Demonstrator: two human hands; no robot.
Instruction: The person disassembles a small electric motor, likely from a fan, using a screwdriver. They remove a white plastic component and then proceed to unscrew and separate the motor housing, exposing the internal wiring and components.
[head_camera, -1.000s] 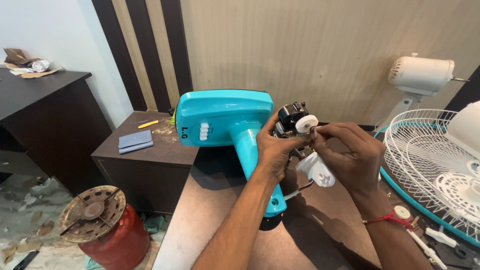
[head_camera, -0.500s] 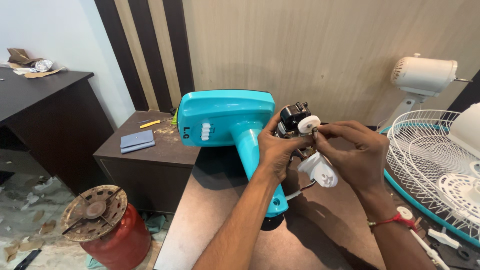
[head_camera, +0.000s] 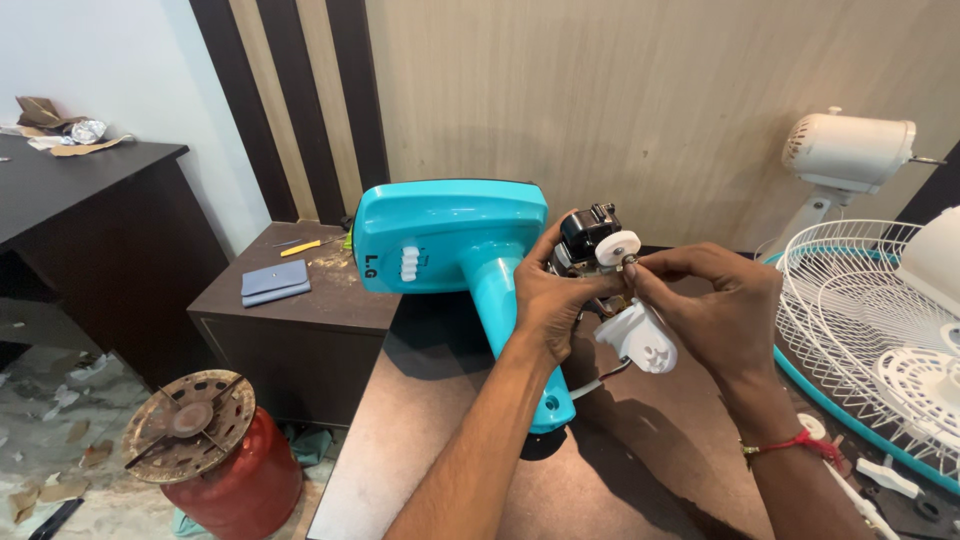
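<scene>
Two hands on fan motor (head_camera: 585, 245), held above brown worktop (head_camera: 420, 440). Left hand (head_camera: 552, 300) wrapped round motor beside teal fan base (head_camera: 450, 235). Right hand (head_camera: 715, 305) w/ fingers (head_camera: 650, 268) pinched narrow at small shaft by white knob (head_camera: 617, 247). White bracket (head_camera: 640, 338) hung just below. Wire fan guard (head_camera: 870, 330) lay at right; red gas cylinder (head_camera: 215, 460) on floor at left.

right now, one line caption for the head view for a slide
Left hand steadies a turquoise fan body while right hand pinches its motor shaft.

Fan repair shop: dismantled fans (head_camera: 850, 160), grilles (head_camera: 860, 330)
</scene>
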